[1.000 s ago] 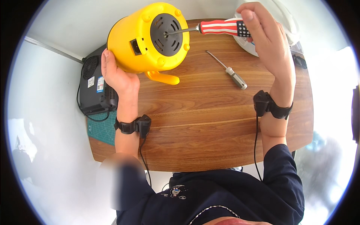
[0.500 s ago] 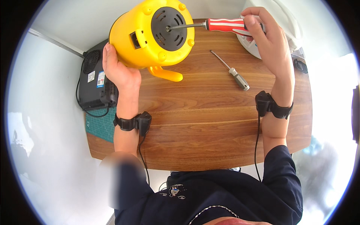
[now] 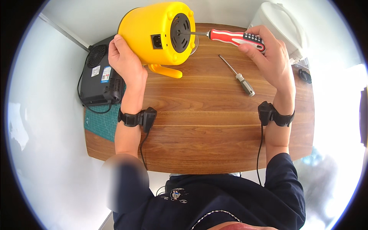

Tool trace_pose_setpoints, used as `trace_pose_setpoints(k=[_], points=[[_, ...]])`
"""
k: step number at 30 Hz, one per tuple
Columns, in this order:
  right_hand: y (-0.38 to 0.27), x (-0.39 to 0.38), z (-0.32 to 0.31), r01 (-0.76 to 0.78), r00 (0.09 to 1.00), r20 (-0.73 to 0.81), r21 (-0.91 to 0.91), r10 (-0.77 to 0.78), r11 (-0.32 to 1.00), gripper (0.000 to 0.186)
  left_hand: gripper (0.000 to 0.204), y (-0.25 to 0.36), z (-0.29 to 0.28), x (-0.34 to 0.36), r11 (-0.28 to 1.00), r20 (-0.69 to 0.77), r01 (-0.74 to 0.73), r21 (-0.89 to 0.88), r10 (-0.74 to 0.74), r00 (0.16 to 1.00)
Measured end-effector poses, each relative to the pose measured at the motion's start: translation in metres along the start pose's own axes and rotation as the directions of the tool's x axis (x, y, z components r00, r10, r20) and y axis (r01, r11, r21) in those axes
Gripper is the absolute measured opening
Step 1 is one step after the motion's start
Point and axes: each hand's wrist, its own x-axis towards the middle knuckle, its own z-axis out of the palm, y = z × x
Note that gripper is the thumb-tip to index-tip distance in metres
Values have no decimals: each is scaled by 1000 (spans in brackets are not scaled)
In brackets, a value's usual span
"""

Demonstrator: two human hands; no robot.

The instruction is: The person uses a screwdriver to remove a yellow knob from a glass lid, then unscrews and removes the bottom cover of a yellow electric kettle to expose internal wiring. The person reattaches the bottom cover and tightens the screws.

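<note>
My left hand (image 3: 128, 57) grips the side of a yellow jug-shaped appliance (image 3: 143, 32), which lies tipped with its underside to the right. Some of that hand's fingers are hidden behind the body. A black vented plate (image 3: 184, 42) sits in the base, beside a black power socket (image 3: 156, 41). The yellow handle (image 3: 166, 71) points down toward the table. In my right hand (image 3: 274, 57), closed round its grip, is a red and white screwdriver (image 3: 228, 36) with a starred end. Its shaft reaches the middle of the vented plate.
A second screwdriver (image 3: 245, 84), grey-handled, lies on the wooden table (image 3: 199, 130). At the left stands a black appliance (image 3: 101, 86) by a green cutting mat (image 3: 101, 124). A white rounded appliance (image 3: 278, 27) is at the back right, near a small black object (image 3: 305, 76).
The yellow appliance has turned, its base now facing more to the right and its socket showing more. The screwdriver's grip has rolled, bringing its starred side into view, and my right fingers have shifted.
</note>
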Motion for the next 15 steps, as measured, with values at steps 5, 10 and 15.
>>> trace_pose_setpoints(k=[5, 10, 15], points=[[2, 5, -1, -345, 928, 178, 78, 327, 935, 40, 30, -2, -2, 2, 999, -15, -33, 13, 33, 999], [4, -3, 14, -136, 984, -70, 291, 163, 947, 35, 31, -1, -1, 3, 1000, -12, -7, 15, 7, 1000], [6, 2, 6, -38, 998, -47, 231, 50, 972, 31, 31, -1, -2, 3, 1000, -23, -7, -7, 7, 1000]])
